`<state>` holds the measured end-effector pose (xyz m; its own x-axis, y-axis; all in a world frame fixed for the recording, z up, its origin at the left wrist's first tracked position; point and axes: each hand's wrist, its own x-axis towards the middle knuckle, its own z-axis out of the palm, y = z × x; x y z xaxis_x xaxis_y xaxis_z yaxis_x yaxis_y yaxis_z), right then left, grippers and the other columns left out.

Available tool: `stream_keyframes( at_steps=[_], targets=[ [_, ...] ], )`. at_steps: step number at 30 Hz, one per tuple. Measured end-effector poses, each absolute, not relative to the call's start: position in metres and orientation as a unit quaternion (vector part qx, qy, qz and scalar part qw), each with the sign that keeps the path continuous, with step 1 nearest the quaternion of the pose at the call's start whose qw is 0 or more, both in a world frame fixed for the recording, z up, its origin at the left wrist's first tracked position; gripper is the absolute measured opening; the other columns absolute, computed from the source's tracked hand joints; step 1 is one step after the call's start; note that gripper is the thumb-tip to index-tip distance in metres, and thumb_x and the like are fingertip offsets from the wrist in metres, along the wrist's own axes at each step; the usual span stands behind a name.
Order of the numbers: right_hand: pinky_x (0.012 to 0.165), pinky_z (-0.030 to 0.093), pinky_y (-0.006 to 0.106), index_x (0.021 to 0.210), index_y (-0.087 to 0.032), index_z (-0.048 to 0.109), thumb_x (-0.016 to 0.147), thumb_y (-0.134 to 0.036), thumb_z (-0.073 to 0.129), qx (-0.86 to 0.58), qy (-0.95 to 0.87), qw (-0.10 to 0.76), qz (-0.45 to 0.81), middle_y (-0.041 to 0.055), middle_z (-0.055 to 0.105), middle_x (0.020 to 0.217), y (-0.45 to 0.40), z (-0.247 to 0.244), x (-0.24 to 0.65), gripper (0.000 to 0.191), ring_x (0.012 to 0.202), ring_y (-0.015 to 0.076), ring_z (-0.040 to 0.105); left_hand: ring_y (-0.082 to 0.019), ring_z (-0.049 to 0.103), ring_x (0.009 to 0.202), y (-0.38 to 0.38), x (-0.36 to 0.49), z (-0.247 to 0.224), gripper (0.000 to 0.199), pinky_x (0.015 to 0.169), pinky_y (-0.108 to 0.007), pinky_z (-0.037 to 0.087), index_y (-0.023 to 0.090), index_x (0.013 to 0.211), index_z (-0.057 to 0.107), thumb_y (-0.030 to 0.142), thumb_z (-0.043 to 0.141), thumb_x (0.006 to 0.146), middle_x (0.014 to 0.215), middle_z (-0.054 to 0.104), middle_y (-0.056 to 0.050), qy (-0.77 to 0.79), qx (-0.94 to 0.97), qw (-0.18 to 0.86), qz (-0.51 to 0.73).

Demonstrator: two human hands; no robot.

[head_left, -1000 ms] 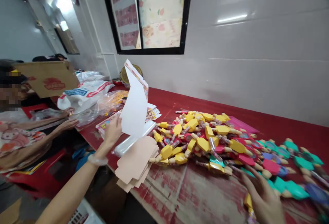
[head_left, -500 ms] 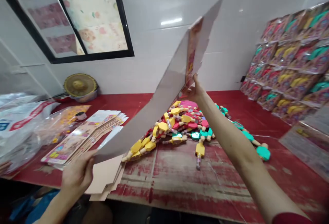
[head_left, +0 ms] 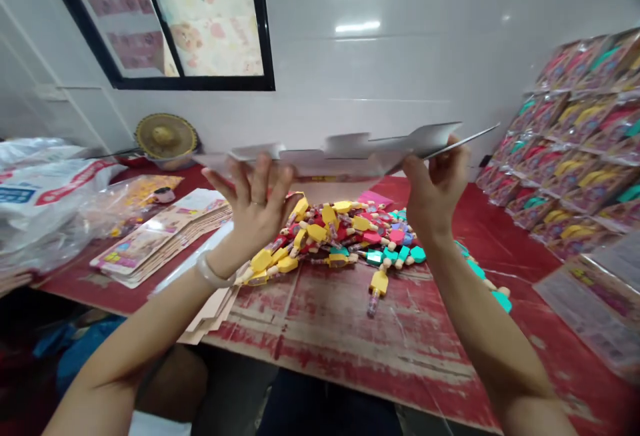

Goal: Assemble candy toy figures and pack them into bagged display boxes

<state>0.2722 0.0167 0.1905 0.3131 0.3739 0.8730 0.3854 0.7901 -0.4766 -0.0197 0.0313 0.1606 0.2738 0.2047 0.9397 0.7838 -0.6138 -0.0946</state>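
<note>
A creased, flat cardboard box blank, pale grey on the side facing me, is held up in front of the wall above the table. My right hand is closed on its right end, thumb toward me. At the other end, my left hand has its fingers spread, with the fingertips at or just in front of the cardboard. I cannot tell whether they touch it. Below the blank lies a heap of small yellow, red and green toy-like pieces with clear tubes. One yellow piece lies nearer the front.
Printed folded cards are stacked on the left, beside plastic bags. Pinkish cardboard pieces stick out past the table's front edge. At right stand filled packages in rows and a clear-fronted box. A co-worker's hand shows at far left.
The blank has swung from a steep slant to nearly level. My left hand has let go of its lower end, moved up and right, and spread its fingers. My right hand has come lower and rightward.
</note>
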Motion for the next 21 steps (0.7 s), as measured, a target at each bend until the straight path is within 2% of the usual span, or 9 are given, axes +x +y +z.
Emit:
stream_keyframes(
  at_steps=[3,6,9,11,14,16,19,21],
  targets=[
    [0.103,0.049,0.050,0.131,-0.030,0.046,0.078,-0.038,0.070,-0.317,-0.620,0.718,-0.004,0.0066,0.052,0.134,-0.016,0.182,0.261,0.058,0.124,0.0280,0.053,-0.029,0.033,0.146,0.029,-0.017,0.159,0.035,0.118,-0.063,0.004,0.032,0.123,0.056,0.036,0.067,0.089,0.133,0.059,-0.004,-0.313,-0.743,0.317,-0.500],
    [0.112,0.039,0.055,0.139,-0.030,0.045,0.076,-0.040,0.071,-0.362,-0.663,0.655,0.013,0.0058,0.045,0.147,-0.039,0.171,0.264,0.069,0.138,0.0331,0.041,-0.018,0.059,0.119,0.019,-0.010,0.150,0.029,0.115,-0.050,0.024,0.032,0.116,0.056,0.018,0.062,0.091,0.105,0.069,0.001,-0.220,-0.776,0.340,-0.483],
    [0.118,0.030,0.057,0.142,-0.029,0.048,0.074,-0.048,0.072,-0.386,-0.694,0.603,0.080,0.0051,0.045,0.150,-0.061,0.149,0.274,0.075,0.143,0.0363,0.033,-0.015,0.066,0.085,0.006,0.005,0.134,0.024,0.094,-0.035,0.046,0.024,0.115,0.057,0.016,0.057,0.093,0.083,0.069,0.000,-0.151,-0.844,0.275,-0.435],
    [0.118,0.030,0.059,0.138,-0.029,0.053,0.073,-0.052,0.072,-0.391,-0.706,0.572,0.146,0.0049,0.050,0.147,-0.076,0.128,0.284,0.071,0.143,0.0377,0.034,-0.014,0.066,0.076,0.000,0.014,0.122,0.020,0.083,-0.029,0.050,0.021,0.113,0.060,0.018,0.050,0.096,0.082,0.070,-0.002,-0.138,-0.895,0.204,-0.372],
    [0.114,0.033,0.061,0.126,-0.029,0.064,0.076,-0.066,0.064,-0.379,-0.692,0.563,0.247,0.0068,0.057,0.140,-0.094,0.095,0.298,0.062,0.142,0.0395,0.035,-0.019,0.069,0.095,0.001,0.025,0.104,0.026,0.094,-0.033,0.051,0.021,0.115,0.065,0.028,0.044,0.100,0.103,0.073,-0.007,-0.165,-0.931,0.112,-0.304],
    [0.114,0.034,0.061,0.127,-0.031,0.064,0.077,-0.073,0.060,-0.386,-0.660,0.585,0.269,0.0073,0.056,0.141,-0.099,0.076,0.303,0.065,0.143,0.0384,0.035,-0.023,0.065,0.111,0.008,0.034,0.094,0.032,0.104,-0.038,0.048,0.021,0.123,0.063,0.034,0.043,0.101,0.118,0.070,-0.009,-0.189,-0.935,0.062,-0.292],
    [0.116,0.031,0.057,0.145,-0.033,0.046,0.074,-0.067,0.071,-0.471,-0.613,0.585,0.246,0.0068,0.045,0.151,-0.096,0.059,0.299,0.083,0.145,0.0339,0.032,-0.025,0.057,0.127,0.019,0.054,0.086,0.039,0.112,-0.043,0.043,0.020,0.135,0.055,0.035,0.045,0.100,0.130,0.065,-0.010,-0.205,-0.934,0.011,-0.293],
    [0.119,0.028,0.054,0.149,-0.030,0.039,0.075,-0.057,0.075,-0.531,-0.586,0.575,0.207,0.0084,0.039,0.155,-0.090,0.054,0.289,0.087,0.145,0.0310,0.032,-0.026,0.053,0.132,0.017,0.070,0.085,0.040,0.114,-0.046,0.040,0.019,0.136,0.054,0.031,0.047,0.099,0.133,0.063,-0.011,-0.196,-0.935,0.014,-0.294]
  ],
)
